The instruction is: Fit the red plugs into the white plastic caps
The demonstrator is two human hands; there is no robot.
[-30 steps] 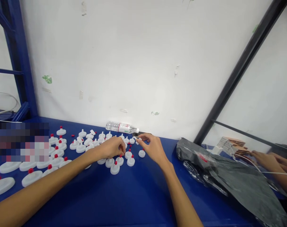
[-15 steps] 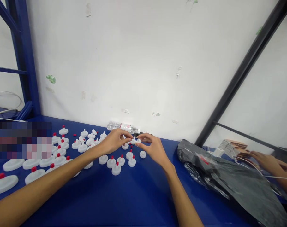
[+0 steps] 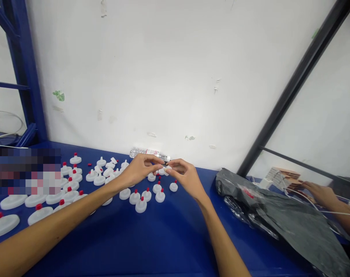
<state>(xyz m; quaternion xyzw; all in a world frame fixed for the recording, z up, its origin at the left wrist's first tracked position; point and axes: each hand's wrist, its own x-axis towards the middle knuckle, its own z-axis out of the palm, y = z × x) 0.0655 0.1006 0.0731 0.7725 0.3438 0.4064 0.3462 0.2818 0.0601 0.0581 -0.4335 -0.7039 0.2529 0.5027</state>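
Over the far part of the blue table (image 3: 163, 238), my left hand (image 3: 143, 168) and my right hand (image 3: 183, 171) nearly meet, each with its fingers pinched. Something small and whitish shows between the fingertips, too small to make out. Below them stand white round lids with red tips, among them one front lid (image 3: 141, 205) and one under my right hand (image 3: 173, 186). White lids without a red tip, such as this one (image 3: 99, 179), lie left of my left hand.
A clear bottle (image 3: 140, 152) lies along the wall behind my hands. More red-tipped lids (image 3: 39, 214) crowd the left side. A grey plastic bag (image 3: 278, 215) lies at right, with another person's hand (image 3: 322, 195) beyond it. A blue post (image 3: 33, 77) rises at left.
The small lid under my right hand now has a red tip; before, it showed none. My hands stay close together, with the fingers slightly shifted. The other person's hand has moved slightly left.
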